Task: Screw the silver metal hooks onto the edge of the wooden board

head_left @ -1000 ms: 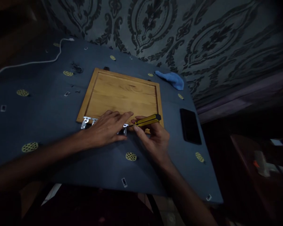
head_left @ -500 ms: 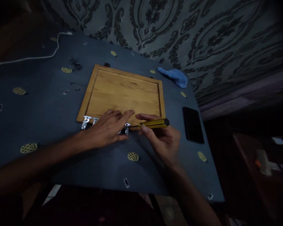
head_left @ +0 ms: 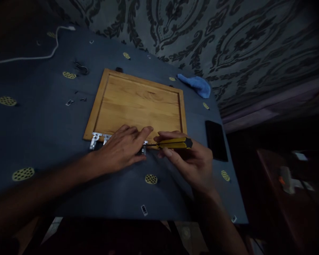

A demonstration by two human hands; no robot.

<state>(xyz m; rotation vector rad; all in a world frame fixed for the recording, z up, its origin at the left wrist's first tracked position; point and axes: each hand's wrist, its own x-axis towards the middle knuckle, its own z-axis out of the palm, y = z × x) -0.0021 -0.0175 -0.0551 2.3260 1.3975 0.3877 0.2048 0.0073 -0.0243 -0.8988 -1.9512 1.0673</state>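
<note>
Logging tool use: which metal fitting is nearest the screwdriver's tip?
The rightmost fitting, beside the left hand; the other visible fittings are farther left, beyond that hand.

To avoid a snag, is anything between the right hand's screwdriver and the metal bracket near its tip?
Nothing visible: the screwdriver appears to reach the metal bracket; the left hand lies close beside it.

Yellow-black screwdriver (head_left: 174,143) at silver hinge (head_left: 143,150)

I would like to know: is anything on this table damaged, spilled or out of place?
Nothing looks clearly damaged or spilled. The blue cloth near the wall, beyond the wooden board, looks slightly untidy because it lies bunched up.
</note>
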